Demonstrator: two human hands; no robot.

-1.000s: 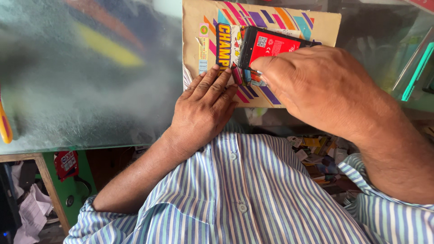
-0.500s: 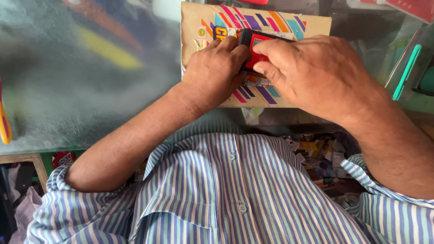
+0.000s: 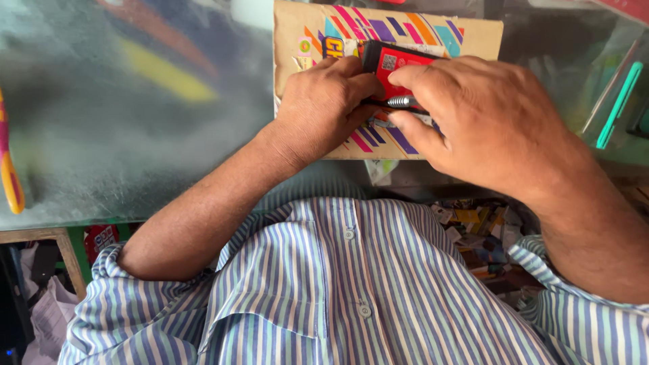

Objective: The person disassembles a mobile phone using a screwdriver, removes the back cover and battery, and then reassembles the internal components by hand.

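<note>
2 hands on a flat red-backed phone [image 3: 399,71]: left hand [image 3: 324,108] pinching its edge, right hand [image 3: 487,122] gripping a ribbed metal tool [image 3: 402,102].

Your hands cover most of the red phone [image 3: 399,67] | metal tool [image 3: 402,102] tip hidden under your right hand [image 3: 487,118] | card sheet [image 3: 466,40] top edge cropped

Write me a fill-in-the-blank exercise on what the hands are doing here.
1. Both hands grip a small flat device whose visible face is ____.
2. The device lies on a piece of ____ with colourful stripes.
3. The right hand pinches a slim ____ tool against the device.
4. The left hand steadies the device from the ____ side.

Missing words: red; cardboard; metal; left
</note>
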